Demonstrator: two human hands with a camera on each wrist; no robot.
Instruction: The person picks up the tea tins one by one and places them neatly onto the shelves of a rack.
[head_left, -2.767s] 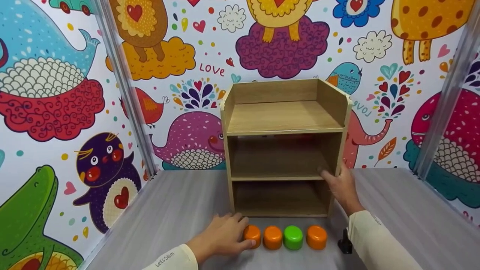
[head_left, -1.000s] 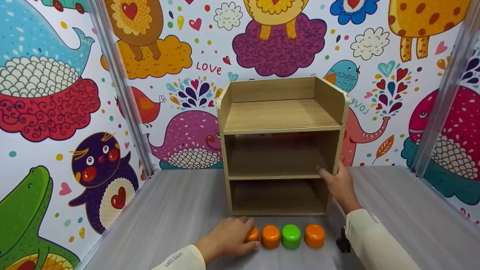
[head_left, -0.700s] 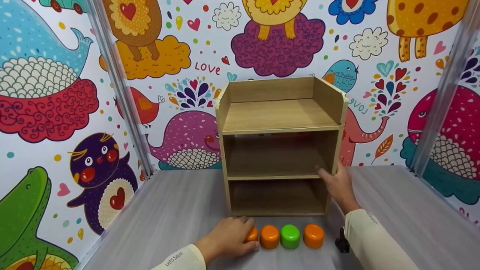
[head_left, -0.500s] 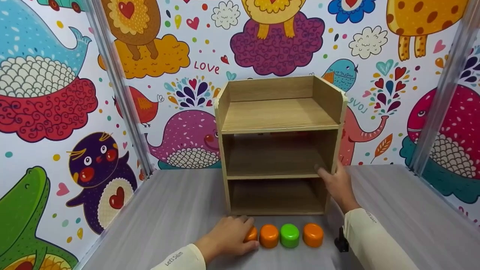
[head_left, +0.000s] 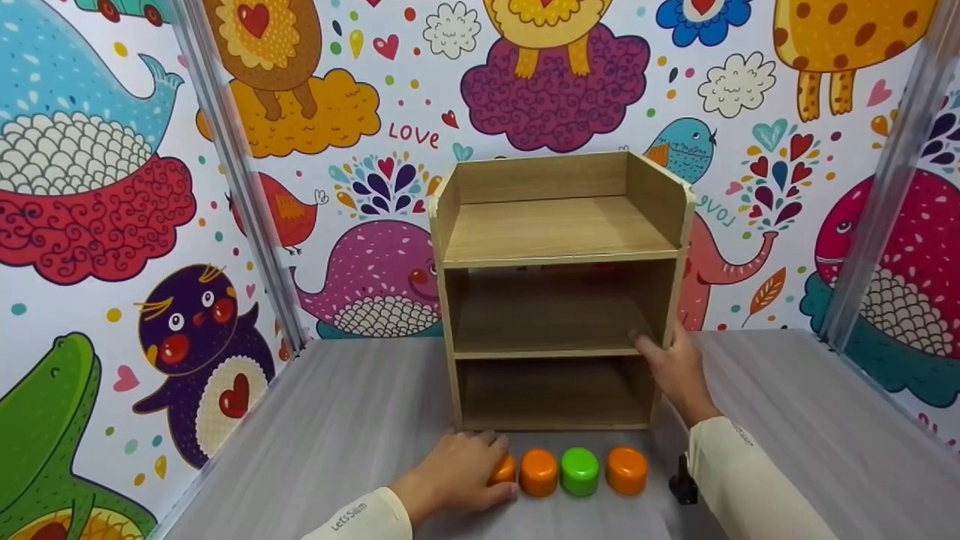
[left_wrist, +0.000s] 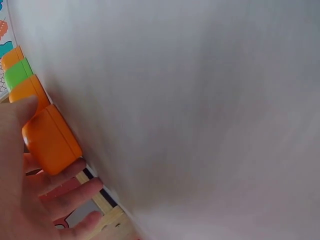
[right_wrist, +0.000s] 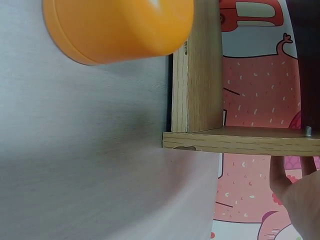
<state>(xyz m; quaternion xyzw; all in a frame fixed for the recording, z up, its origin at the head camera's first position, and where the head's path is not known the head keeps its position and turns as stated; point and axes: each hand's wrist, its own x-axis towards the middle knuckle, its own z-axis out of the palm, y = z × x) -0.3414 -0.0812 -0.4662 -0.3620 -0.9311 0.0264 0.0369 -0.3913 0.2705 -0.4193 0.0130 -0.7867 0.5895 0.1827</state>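
My left hand (head_left: 463, 472) grips the leftmost orange rounded cylinder (left_wrist: 52, 142), which it partly hides in the head view. In the left wrist view the thumb lies on one side of the cylinder and the fingers on the other. To its right, in a row along the table, stand a second orange cylinder (head_left: 538, 472), a green one (head_left: 580, 472) and another orange one (head_left: 626, 471). Behind them is a small wooden shelf unit (head_left: 562, 229). My right hand (head_left: 679, 375) holds its right side panel, thumb inside the middle compartment and fingers outside.
Grey table (head_left: 337, 405) surface extends on both sides of the shelf. Printed cartoon panels (head_left: 375, 75) enclose the back and sides, joined by metal corner posts (head_left: 247, 172). A black fitting (head_left: 682, 481) sits by the right sleeve.
Since the earliest frame, my left hand has shifted slightly right and closed round the leftmost orange cylinder. The right hand keeps its hold on the shelf. The last half second shows no visible motion.
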